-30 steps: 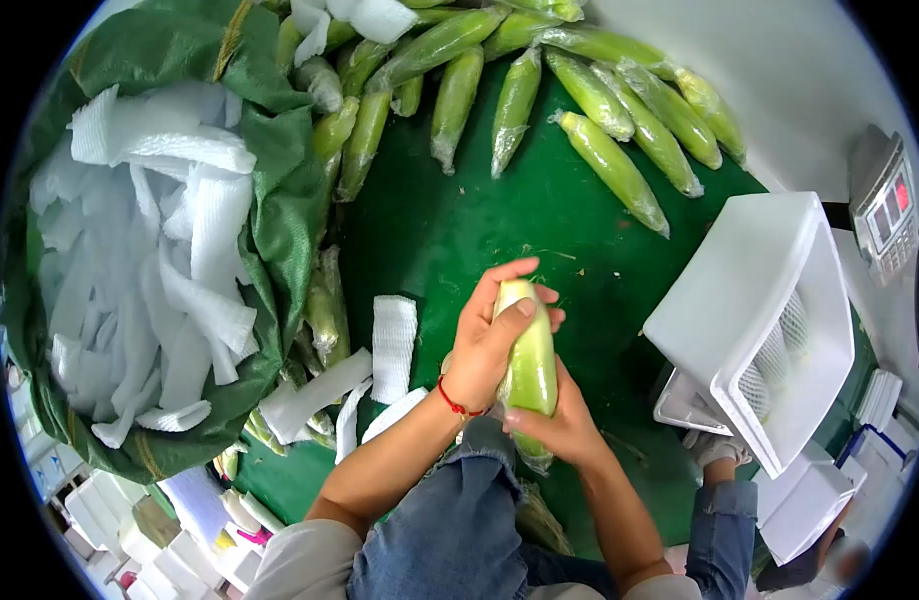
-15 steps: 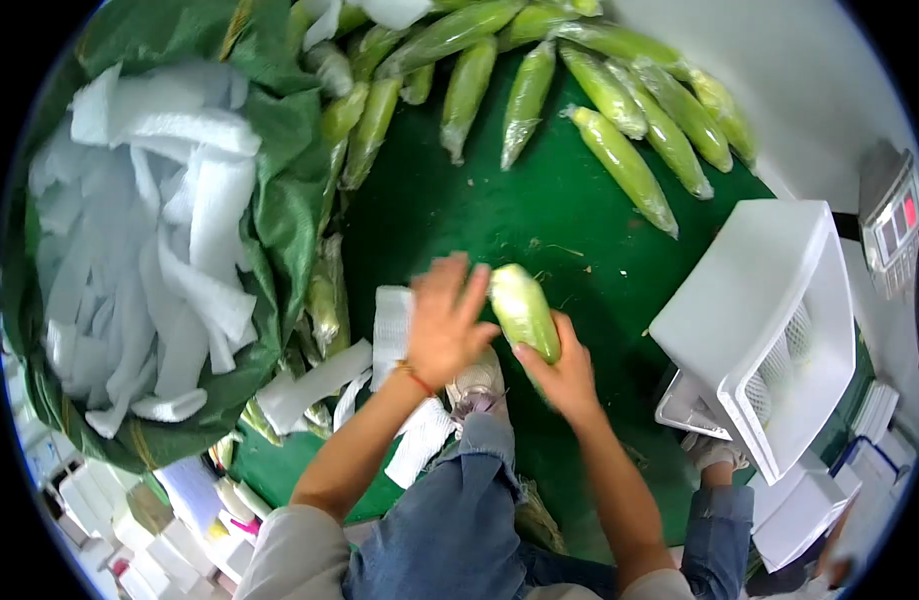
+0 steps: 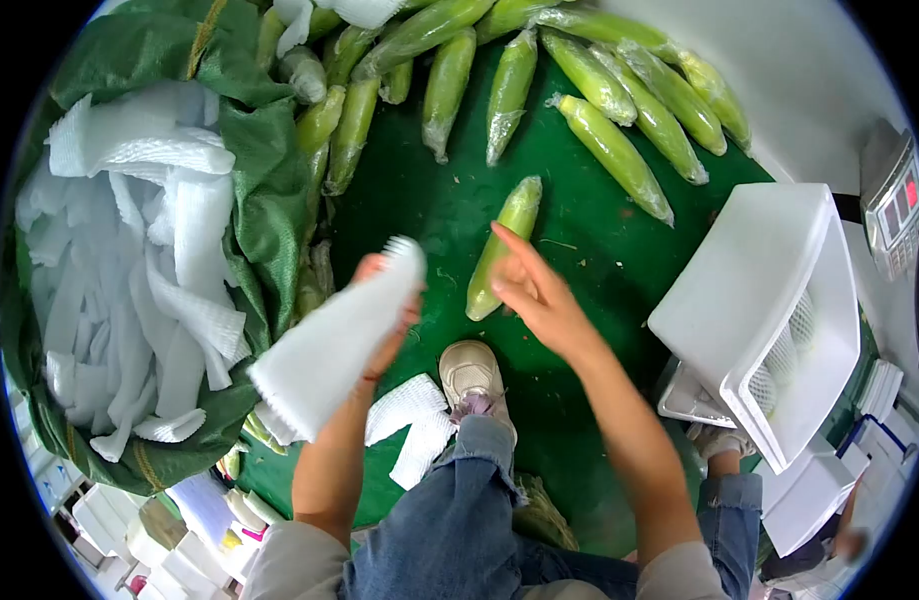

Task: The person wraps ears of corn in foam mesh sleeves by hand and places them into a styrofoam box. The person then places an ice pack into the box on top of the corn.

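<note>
A white foam net sleeve point(image 3: 344, 345) is gripped in my left hand point(image 3: 394, 330), which is partly hidden behind it. My right hand point(image 3: 544, 300) is open beside a film-wrapped green ear of corn point(image 3: 519, 215) lying on the green surface. Its index finger and thumb are stretched out near the corn, and I cannot tell whether they touch it. More foam sleeves point(image 3: 414, 420) lie by my shoe. Several wrapped ears of corn point(image 3: 614, 160) are spread along the far side.
A green woven sack point(image 3: 264, 170) full of white foam sleeves stands at left. On the right a white bin point(image 3: 729, 290) is tilted, with netted items point(image 3: 779, 360) inside. Behind it is a digital scale point(image 3: 894, 210). Another person's leg point(image 3: 724, 510) shows at lower right.
The ear of corn has left my right hand and now lies on the green surface. My left hand, empty before, has taken up a foam net sleeve and moved left.
</note>
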Demonstrator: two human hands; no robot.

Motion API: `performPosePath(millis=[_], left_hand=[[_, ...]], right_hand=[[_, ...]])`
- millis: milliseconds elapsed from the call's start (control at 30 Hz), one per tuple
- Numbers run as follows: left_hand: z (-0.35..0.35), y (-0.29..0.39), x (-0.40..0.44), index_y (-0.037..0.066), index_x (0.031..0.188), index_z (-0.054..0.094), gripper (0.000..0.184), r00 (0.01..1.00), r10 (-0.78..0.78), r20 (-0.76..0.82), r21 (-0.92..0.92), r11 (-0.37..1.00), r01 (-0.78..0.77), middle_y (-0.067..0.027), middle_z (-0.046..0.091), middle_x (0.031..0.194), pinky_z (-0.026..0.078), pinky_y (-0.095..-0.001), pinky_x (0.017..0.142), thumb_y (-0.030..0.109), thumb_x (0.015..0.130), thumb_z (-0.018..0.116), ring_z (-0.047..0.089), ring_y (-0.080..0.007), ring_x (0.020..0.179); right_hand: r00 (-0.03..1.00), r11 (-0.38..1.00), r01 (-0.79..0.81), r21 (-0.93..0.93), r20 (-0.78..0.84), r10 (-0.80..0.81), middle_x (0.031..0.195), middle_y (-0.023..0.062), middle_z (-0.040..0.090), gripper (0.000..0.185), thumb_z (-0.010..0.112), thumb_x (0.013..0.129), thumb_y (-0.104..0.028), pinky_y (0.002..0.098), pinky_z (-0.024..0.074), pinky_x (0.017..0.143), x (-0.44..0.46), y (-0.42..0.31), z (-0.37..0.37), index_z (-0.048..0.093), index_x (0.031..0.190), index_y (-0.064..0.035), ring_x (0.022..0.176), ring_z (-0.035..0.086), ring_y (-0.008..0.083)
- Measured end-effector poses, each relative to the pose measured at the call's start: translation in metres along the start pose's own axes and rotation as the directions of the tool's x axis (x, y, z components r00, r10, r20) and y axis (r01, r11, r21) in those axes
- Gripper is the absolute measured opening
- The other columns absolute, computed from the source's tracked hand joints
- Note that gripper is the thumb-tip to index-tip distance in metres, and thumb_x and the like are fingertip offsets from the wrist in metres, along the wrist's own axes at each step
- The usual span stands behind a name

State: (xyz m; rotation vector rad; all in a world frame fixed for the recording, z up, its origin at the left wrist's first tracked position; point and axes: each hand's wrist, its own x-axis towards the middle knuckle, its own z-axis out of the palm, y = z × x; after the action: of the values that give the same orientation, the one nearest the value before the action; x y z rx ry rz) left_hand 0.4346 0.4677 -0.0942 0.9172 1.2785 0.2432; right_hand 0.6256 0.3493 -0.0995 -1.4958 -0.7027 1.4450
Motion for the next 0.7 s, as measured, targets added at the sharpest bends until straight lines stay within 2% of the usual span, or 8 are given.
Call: performPosePath(millis=[67,200,300,400,500,567,633,700], left_hand=[[0.025,-0.019,-0.010,0.004,0.102,0.051,0.020,0.959,0.108,0.261,0.201,0.966,-0.163,-0.0073,0.059,0.102,0.048,-0.0281,0.072,0.013,0.088,0.062,0.057,-0.0172,0.085],[0.046,-0.047,-0.033,0.006,0.095,0.052,0.009,0.618,0.689,0.378,0.548,0.372,-0.749,-0.0012,0.056,0.097,0.043,-0.0280,0.076,0.013,0.092,0.056,0.051,-0.0104,0.088],[0.037,-0.072,-0.044,0.006,0.097,0.051,0.009,0.957,0.196,0.214,0.117,0.967,-0.225,0.0012,0.055,0.095,0.043,-0.0254,0.076,0.013,0.093,0.056,0.050,-0.0069,0.089],[0.018,-0.082,-0.050,0.005,0.113,0.054,0.027,0.694,-0.191,0.695,0.026,0.970,0.241,0.0000,0.059,0.102,0.045,-0.0230,0.082,0.013,0.090,0.063,0.054,-0.0074,0.091],[0.010,-0.056,-0.041,0.004,0.111,0.059,0.029,0.788,-0.142,0.599,0.029,0.987,0.156,-0.0022,0.063,0.105,0.049,-0.0275,0.083,0.005,0.083,0.065,0.058,-0.0104,0.091],[-0.005,-0.047,0.002,0.002,0.099,0.057,0.022,0.933,0.183,0.310,0.210,0.944,-0.254,-0.0062,0.064,0.096,0.052,-0.0308,0.071,-0.002,0.077,0.059,0.061,-0.0135,0.085],[0.005,-0.036,0.036,0.004,0.117,0.055,0.037,0.852,0.443,0.279,0.599,0.613,-0.514,-0.0096,0.063,0.101,0.048,-0.0279,0.079,0.000,0.080,0.057,0.060,-0.0168,0.089],[0.016,-0.051,0.057,0.008,0.140,0.040,0.056,0.913,0.139,0.383,0.285,0.923,-0.260,-0.0121,0.059,0.117,0.045,-0.0253,0.085,0.003,0.086,0.053,0.056,-0.0149,0.097]], right_hand=[[0.962,0.717,-0.271,0.642,0.147,0.232,0.122,0.0066,0.051,0.050,0.046,0.096,-0.031,0.0332,0.0492,0.081,-0.030,0.015,0.030,0.031,0.144,-0.0210,0.104,0.056,0.0190],[0.879,0.395,-0.271,0.878,0.058,0.473,0.107,0.0028,0.057,0.026,0.049,0.097,-0.027,0.0282,0.0504,0.073,-0.070,0.035,0.056,0.049,0.117,-0.0102,0.093,0.059,0.0114],[0.925,0.732,-0.255,0.632,-0.062,0.375,0.088,0.0025,0.060,0.016,0.048,0.098,-0.021,0.0279,0.0507,0.072,-0.092,0.060,0.069,0.054,0.101,-0.0066,0.082,0.059,0.0113],[0.888,0.271,-0.071,0.960,-0.063,0.456,0.089,0.0033,0.060,0.019,0.048,0.098,-0.023,0.0265,0.0494,0.073,-0.081,0.073,0.054,0.055,0.099,-0.0054,0.078,0.059,0.0115],[0.971,0.738,-0.238,0.631,0.125,0.206,0.092,0.0041,0.061,0.022,0.057,0.089,-0.020,0.0259,0.0485,0.076,-0.074,0.076,0.042,0.055,0.105,-0.0044,0.082,0.059,0.0134],[0.923,0.923,0.295,-0.247,-0.176,-0.343,0.100,0.0146,0.060,0.034,0.062,0.081,-0.010,0.0374,0.0482,0.080,-0.057,0.117,0.044,0.053,0.112,-0.0010,0.090,0.061,0.0298],[0.922,0.935,0.020,-0.354,-0.356,-0.154,0.104,0.0213,0.056,0.046,0.058,0.082,-0.009,0.0420,0.0469,0.084,-0.022,0.090,0.042,0.048,0.127,-0.0061,0.096,0.058,0.0386],[0.899,0.972,-0.011,-0.236,-0.427,-0.094,0.106,0.0228,0.054,0.058,0.057,0.083,-0.010,0.0438,0.0464,0.084,0.009,0.085,0.050,0.041,0.138,-0.0165,0.097,0.056,0.0421]])
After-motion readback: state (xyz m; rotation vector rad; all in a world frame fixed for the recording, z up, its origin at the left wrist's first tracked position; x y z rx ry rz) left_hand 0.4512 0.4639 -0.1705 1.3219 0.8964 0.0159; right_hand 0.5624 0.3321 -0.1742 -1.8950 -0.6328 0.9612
